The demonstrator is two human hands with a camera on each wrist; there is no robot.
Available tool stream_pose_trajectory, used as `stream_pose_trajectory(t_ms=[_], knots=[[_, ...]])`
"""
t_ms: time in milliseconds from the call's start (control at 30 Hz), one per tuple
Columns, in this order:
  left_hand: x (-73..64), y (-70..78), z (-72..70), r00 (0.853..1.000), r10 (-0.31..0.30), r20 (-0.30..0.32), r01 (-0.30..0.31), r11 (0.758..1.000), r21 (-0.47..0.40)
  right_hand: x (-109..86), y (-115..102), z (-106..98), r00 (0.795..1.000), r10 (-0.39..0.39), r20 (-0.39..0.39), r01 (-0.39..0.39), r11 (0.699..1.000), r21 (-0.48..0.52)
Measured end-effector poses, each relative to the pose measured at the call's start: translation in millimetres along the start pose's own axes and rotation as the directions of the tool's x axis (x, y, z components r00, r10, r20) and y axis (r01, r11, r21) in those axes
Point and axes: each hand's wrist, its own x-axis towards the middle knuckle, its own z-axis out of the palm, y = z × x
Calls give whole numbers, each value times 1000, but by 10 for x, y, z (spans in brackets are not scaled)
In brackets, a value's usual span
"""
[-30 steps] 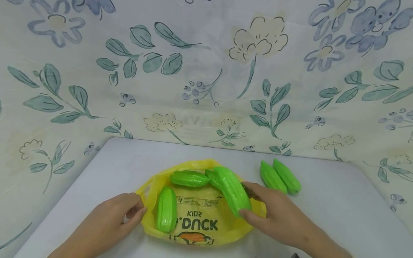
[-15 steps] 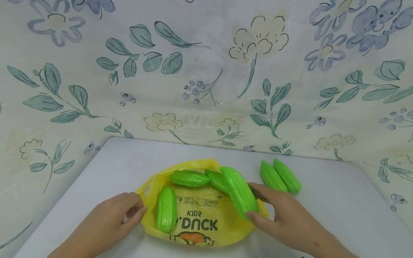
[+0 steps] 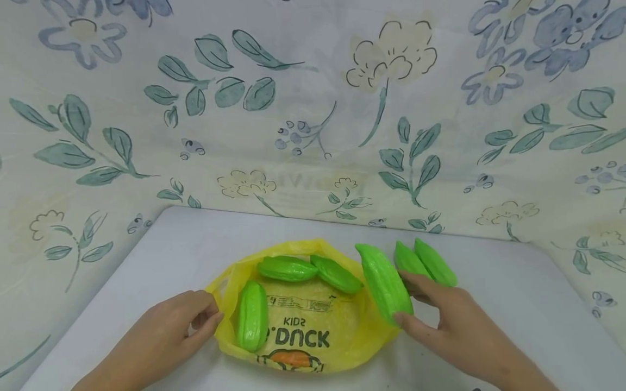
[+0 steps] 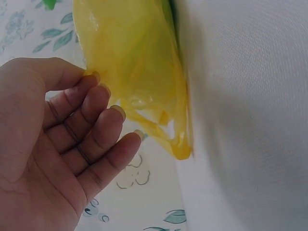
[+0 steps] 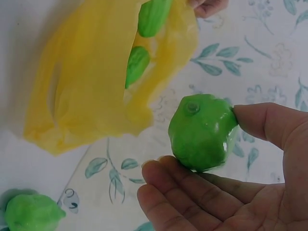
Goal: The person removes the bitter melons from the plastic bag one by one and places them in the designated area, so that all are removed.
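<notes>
In the head view my right hand (image 3: 457, 320) pinches a bright green ridged gourd (image 3: 385, 285) between thumb and fingers. The gourd is held slanted at the right rim of a yellow plastic bag (image 3: 359, 342). Seen end-on in the right wrist view, the held gourd (image 5: 202, 137) has a round stem mark. My left hand (image 3: 168, 331) pinches the bag's left edge; the left wrist view shows thumb and index fingertip on the thin yellow film (image 4: 130, 53). Inside the open bag lie three similar gourds: one at the left (image 3: 252, 317), one at the back (image 3: 286, 269), one at the back right (image 3: 337, 275).
Behind my right hand, two more green gourds, a nearer one (image 3: 409, 258) and a farther one (image 3: 436, 262), lie side by side on the white table (image 3: 191, 244). A floral cloth (image 3: 313, 108) rises behind the table and along its sides.
My right hand has moved right with the gourd, from over the bag's inside to its right rim. The back-right gourd in the bag now shows in full. My left hand stays in place.
</notes>
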Motion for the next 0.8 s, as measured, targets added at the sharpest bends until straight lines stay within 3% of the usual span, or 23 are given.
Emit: stream_pose_trajectory(t_ms=[267,500,800], knots=[[-12,17,0,1000,1,-8,-1,1000,-2,-20,126,-73,999,-6,-44,5,1000,-14],[-9,25,-9,1000,3,-11,-3,1000,-6,-12,206,-132,998,46,-50,-49,997,-61],[-15,20,-8,999,22,-24,-22,1000,-2,-21,333,-198,994,36,-106,-46,994,-96]])
